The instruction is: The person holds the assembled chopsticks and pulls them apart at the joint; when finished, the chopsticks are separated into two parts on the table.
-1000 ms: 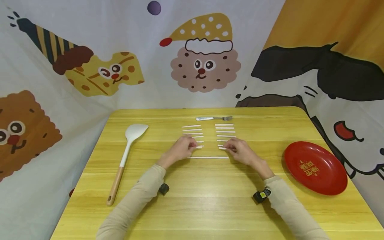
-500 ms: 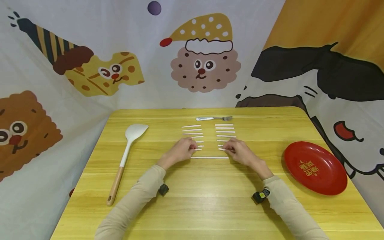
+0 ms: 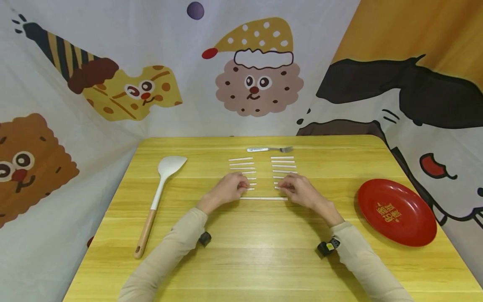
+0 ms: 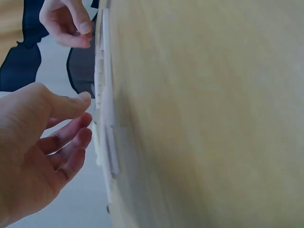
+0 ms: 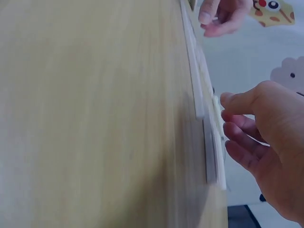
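Observation:
Short white sticks lie in two rows, a left row (image 3: 240, 159) and a right row (image 3: 282, 161). In front of them a longer white stick (image 3: 262, 198) lies crosswise. My left hand (image 3: 228, 187) is over the near end of the left row, at the nearest left stick (image 3: 251, 189). In the left wrist view, its thumb and loosely bent fingers stand apart with nothing seen between them. My right hand (image 3: 299, 189) is likewise at the nearest right stick (image 3: 277, 187), fingers bent loosely in the right wrist view. Both hands hide parts of the sticks.
A fork (image 3: 269, 149) with a white handle lies behind the rows. To the left is a white spatula (image 3: 161, 184) with a wooden handle. A red oval plate (image 3: 411, 228) sits at the right edge of the yellow table (image 3: 256, 268). A cartoon-print cloth hangs behind.
Both nearest short sticks have shifted slightly toward me since a second ago and now lie nearer the long stick. The hands have barely moved. The right hand covers a little more of its stick.

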